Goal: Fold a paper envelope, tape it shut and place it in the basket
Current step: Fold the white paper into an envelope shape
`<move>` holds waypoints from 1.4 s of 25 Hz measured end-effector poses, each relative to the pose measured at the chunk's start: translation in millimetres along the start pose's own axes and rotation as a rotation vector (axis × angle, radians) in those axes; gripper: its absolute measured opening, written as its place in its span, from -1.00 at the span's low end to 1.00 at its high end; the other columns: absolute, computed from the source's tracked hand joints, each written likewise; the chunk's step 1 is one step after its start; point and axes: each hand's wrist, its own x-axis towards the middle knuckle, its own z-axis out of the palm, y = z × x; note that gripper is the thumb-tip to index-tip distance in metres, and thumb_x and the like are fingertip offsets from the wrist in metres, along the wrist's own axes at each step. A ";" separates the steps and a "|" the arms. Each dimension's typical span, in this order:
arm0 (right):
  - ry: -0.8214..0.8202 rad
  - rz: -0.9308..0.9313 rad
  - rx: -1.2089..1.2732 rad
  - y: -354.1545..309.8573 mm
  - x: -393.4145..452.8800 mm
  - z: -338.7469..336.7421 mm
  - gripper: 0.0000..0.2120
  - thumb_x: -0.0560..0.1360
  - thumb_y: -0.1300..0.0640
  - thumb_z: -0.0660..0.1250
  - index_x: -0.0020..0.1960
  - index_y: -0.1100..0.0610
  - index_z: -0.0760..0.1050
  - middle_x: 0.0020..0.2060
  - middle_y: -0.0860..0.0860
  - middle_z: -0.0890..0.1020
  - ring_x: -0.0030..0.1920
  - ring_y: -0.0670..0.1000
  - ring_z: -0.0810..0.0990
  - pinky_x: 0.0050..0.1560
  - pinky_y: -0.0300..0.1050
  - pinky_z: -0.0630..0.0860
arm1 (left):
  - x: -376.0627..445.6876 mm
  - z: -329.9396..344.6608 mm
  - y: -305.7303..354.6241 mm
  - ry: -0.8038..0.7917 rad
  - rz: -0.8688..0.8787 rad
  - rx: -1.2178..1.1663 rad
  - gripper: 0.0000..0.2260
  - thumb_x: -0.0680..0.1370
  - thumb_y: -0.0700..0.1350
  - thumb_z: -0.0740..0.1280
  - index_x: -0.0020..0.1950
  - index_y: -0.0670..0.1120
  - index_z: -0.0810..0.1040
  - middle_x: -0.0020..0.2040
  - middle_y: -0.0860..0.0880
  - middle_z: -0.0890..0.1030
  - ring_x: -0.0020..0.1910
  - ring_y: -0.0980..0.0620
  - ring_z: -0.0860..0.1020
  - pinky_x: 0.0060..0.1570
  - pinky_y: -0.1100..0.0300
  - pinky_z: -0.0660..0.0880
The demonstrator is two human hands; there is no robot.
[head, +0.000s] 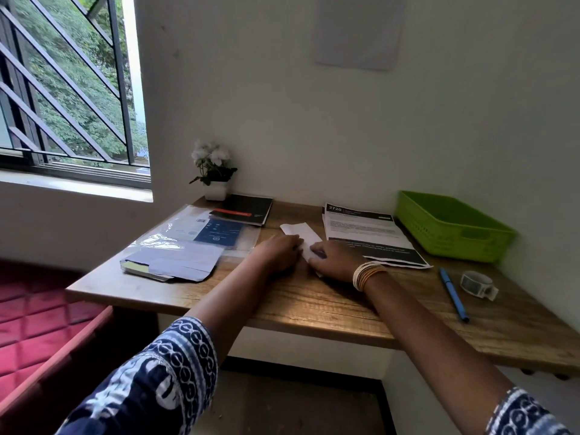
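Your left hand (277, 251) and right hand (332, 257) press flat on the white paper (303, 235) between them; the green basket (452, 226) stands well right of your grip.

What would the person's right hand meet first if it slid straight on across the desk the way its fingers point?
Probably the left hand: the right hand points leftward along the white folded paper, and the two hands sit nearly fingertip to fingertip, though depth is uncertain.
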 end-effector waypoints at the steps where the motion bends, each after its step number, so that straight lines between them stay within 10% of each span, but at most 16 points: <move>1: -0.007 -0.009 -0.008 1.2 -1.3 -2.9 -0.62 0.53 -0.11 0.21 0.21 0.07 0.55 0.09 0.10 0.64 -0.01 0.04 0.59 -0.02 -0.12 0.51 | -1.0 0.2 -1.2 0.013 0.022 0.005 -0.57 0.61 -0.05 0.16 0.49 0.02 0.24 0.50 -0.05 0.27 0.45 -0.06 0.27 0.39 -0.02 0.23; 7: -0.103 0.041 -0.043 17.6 -16.8 -20.5 -0.50 0.45 0.24 0.28 0.36 -0.05 0.43 0.30 0.05 0.50 0.25 0.05 0.48 0.20 -0.10 0.42 | -7.6 0.1 8.9 -0.066 0.119 0.011 -0.61 0.62 -0.04 0.12 0.46 0.11 0.27 0.47 -0.03 0.33 0.42 -0.04 0.32 0.39 -0.04 0.27; 19: -0.165 0.390 -0.252 23.9 -43.2 -0.6 -0.32 0.59 -0.22 -0.14 0.56 0.15 -0.15 0.56 0.09 -0.14 0.56 0.08 -0.12 0.51 0.04 -0.12 | -10.0 -4.0 -2.1 -0.190 0.001 0.169 -0.49 0.64 0.11 -0.01 0.56 0.03 -0.07 0.57 0.02 -0.07 0.54 0.00 -0.06 0.50 -0.07 -0.03; 24: -0.085 0.378 -0.299 17.6 -44.1 -0.4 -0.37 0.60 -0.15 -0.10 0.56 0.18 -0.07 0.56 0.13 -0.05 0.55 0.10 -0.05 0.53 0.05 -0.07 | -14.5 -3.0 -0.6 -0.148 0.002 0.212 -0.49 0.64 0.11 -0.02 0.56 0.01 -0.02 0.57 0.00 -0.02 0.54 -0.02 0.00 0.48 -0.10 0.04; 28: 0.033 0.100 -0.123 5.9 -34.5 3.5 -0.53 0.60 -0.03 0.08 0.49 0.01 0.22 0.51 0.08 0.22 0.49 0.10 0.20 0.47 0.04 0.16 | -21.5 -2.0 3.3 0.085 0.120 0.468 -0.61 0.61 0.04 0.07 0.40 -0.05 0.36 0.43 -0.08 0.38 0.39 -0.05 0.36 0.41 -0.06 0.21; 35: 0.068 0.286 -0.091 10.5 -4.3 9.3 -0.59 0.58 0.09 0.06 0.40 -0.06 0.37 0.42 0.10 0.40 0.37 0.16 0.40 0.39 0.08 0.32 | -45.6 -20.6 -54.5 0.248 0.157 0.204 -0.60 0.57 0.03 0.24 0.41 0.06 0.36 0.40 -0.04 0.44 0.36 -0.06 0.41 0.34 -0.02 0.33</move>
